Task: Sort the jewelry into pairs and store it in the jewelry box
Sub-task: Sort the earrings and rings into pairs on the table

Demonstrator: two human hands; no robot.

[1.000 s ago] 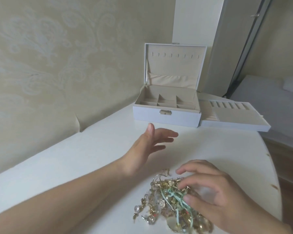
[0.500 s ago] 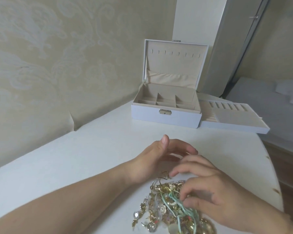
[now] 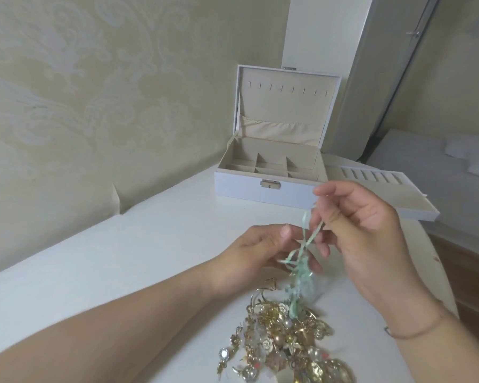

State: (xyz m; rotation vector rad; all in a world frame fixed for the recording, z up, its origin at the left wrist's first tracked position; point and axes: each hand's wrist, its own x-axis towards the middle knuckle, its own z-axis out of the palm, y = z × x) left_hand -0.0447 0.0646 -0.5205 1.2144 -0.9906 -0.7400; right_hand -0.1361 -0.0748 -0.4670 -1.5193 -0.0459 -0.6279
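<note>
Tangled gold-and-pearl jewelry heap (image 3: 285, 344) near on white desk (image 3: 122, 261); mint-green ribbon strand (image 3: 302, 252) lifted, pinched in right hand (image 3: 368, 239) grip, touched by left hand (image 3: 257, 255); white open jewelry box (image 3: 271, 167) far.

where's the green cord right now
In the head view the green cord hangs centre-right, pinched at its top by the right hand, beside the left hand, trailing down into the jewelry pile.

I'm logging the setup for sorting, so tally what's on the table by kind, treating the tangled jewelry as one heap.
Jewelry box, lid open: 1
Removable tray beside the box: 1
Heap of gold and pearl jewelry: 1
Mint green cord piece, lifted in the right hand grip, left hand touching: 1
Total: 4
</note>
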